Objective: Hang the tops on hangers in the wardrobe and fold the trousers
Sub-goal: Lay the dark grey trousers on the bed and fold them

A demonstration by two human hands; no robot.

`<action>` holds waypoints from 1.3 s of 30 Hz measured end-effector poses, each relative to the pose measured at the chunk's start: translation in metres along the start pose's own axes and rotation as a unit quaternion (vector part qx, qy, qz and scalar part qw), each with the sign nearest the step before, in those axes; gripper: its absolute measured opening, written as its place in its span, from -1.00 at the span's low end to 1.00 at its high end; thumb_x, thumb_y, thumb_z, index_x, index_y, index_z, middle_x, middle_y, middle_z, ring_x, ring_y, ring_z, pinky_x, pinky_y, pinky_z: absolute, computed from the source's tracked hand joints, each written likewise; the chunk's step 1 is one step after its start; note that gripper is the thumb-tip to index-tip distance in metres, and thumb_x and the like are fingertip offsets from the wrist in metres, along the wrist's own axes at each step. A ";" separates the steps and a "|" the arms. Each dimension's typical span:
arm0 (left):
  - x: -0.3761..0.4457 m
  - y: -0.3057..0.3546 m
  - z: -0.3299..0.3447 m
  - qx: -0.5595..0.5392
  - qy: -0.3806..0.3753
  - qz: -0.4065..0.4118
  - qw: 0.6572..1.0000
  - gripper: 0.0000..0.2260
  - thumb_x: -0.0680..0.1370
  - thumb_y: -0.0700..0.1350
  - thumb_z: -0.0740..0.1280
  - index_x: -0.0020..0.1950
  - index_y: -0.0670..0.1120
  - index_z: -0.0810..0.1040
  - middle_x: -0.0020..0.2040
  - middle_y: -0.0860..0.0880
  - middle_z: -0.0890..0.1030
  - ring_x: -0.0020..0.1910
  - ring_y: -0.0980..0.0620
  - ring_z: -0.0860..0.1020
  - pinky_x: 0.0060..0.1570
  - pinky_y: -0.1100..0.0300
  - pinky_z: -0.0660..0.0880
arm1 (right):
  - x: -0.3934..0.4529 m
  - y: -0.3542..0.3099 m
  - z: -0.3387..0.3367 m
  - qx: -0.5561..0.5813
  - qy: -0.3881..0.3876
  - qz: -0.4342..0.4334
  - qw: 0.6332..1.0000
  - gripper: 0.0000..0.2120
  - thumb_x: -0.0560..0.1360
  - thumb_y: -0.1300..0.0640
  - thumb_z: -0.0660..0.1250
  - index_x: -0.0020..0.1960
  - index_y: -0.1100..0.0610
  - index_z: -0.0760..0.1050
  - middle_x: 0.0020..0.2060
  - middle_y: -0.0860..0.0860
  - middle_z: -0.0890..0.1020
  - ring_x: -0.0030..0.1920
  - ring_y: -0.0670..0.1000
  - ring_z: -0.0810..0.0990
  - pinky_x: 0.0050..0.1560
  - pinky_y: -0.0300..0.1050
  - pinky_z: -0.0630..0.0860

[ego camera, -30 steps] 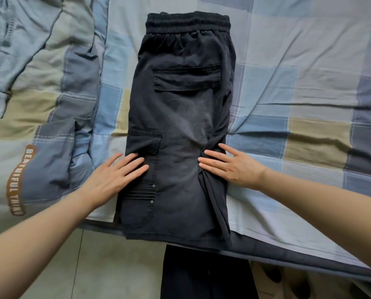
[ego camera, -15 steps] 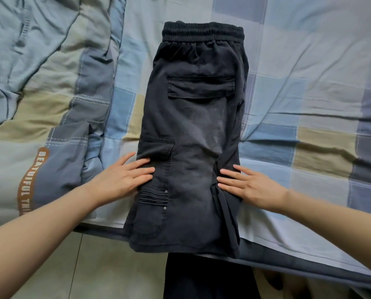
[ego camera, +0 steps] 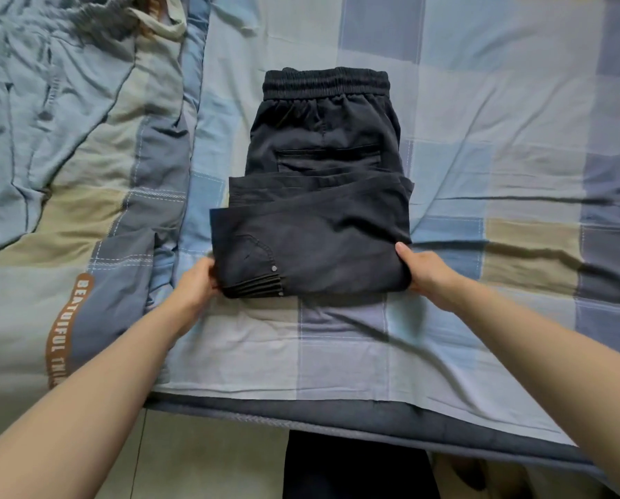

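- Checked bedsheet point(ego camera: 499, 113) covers the bed; the dark trousers point(ego camera: 323, 196) lie on it, well up from its near edge.
- Half a second ago they lay full length under flat palms; now the leg end is doubled up toward the waistband.
- The left hand point(ego camera: 197, 286) and right hand point(ego camera: 424, 271) pinch the fold's two ends, thumbs on top, other fingers hidden beneath.
- One more fold probably finishes this pair.
- Left of the trousers lies a rumpled quilt point(ego camera: 67, 181) with a pale garment point(ego camera: 128, 16) on it; neither blocks the fold.
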State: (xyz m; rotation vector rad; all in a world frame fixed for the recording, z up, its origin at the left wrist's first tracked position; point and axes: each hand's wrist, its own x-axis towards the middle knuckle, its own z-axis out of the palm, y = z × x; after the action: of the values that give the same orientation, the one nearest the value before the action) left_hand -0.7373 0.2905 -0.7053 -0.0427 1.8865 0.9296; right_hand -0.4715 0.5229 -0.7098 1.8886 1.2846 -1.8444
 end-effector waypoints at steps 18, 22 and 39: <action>-0.003 -0.007 0.028 0.125 0.146 0.031 0.981 -0.82 0.47 0.04 0.46 -0.22 -0.03 0.59 -0.19 0.00 0.65 -0.08 -0.03 0.60 0.00 0.07 0.52 | -0.011 0.032 0.002 0.057 0.010 -0.036 0.998 -0.74 0.56 0.09 0.29 0.18 0.19 0.44 -0.10 0.05 0.57 -0.17 0.02 0.55 -0.04 0.00 0.52; 0.000 -0.003 0.025 0.083 0.116 -0.005 0.990 -0.84 0.45 0.09 0.46 -0.23 0.04 0.61 -0.16 0.07 0.67 -0.07 0.02 0.62 0.02 0.07 0.55 | -0.016 0.026 0.009 -0.005 0.024 -0.037 0.999 -0.79 0.54 0.00 0.31 -0.05 0.16 0.52 -0.21 0.01 0.55 -0.22 -0.01 0.47 -0.23 -0.15 0.38; -0.153 -0.033 0.011 -0.036 -0.046 -0.150 0.987 -0.77 0.56 -0.03 0.37 0.05 -0.20 0.61 -0.01 -0.15 0.68 -0.04 -0.05 0.63 -0.11 0.16 0.53 | -0.145 0.078 -0.039 0.088 0.066 0.010 0.994 -0.49 0.54 0.36 0.21 0.32 -0.05 0.12 -0.21 0.19 0.52 -0.29 0.08 0.53 -0.37 -0.14 0.53</action>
State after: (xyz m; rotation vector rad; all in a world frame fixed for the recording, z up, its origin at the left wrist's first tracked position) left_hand -0.6376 0.2204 -0.6061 -0.3143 1.7017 0.7780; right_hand -0.3666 0.4404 -0.6053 2.1376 1.1702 -1.9072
